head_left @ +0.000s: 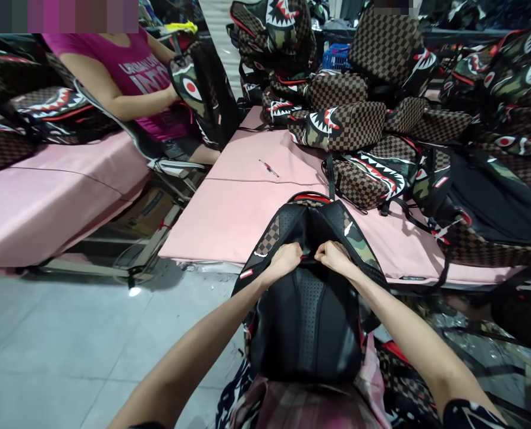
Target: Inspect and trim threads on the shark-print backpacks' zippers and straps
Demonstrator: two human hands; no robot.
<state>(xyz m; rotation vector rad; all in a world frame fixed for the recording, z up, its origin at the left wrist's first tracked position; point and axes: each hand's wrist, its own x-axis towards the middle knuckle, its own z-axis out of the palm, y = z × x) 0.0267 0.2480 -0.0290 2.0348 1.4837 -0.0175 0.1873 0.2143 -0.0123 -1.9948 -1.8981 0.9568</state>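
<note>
A black backpack (309, 333) rests on my lap, its padded back panel facing up and its top leaning on the table edge. Checkered and camouflage patches mark its shoulder straps. My left hand (286, 260) is closed at the left part of a band or seam across the upper back panel. On the other side, my right hand (332, 256) pinches the same stretch, its knuckles a short way from the left. Red shows at the backpack's top opening and along its sides. What exactly lies between the fingertips is partly hidden.
The pink-covered table (212, 220) holds a pen (269, 168) and piled checkered backpacks (355, 125) at the back and right. At left, a seated person in a magenta shirt (136, 77) handles another backpack (198, 89). A cardboard box (147, 211) sits beneath the left table.
</note>
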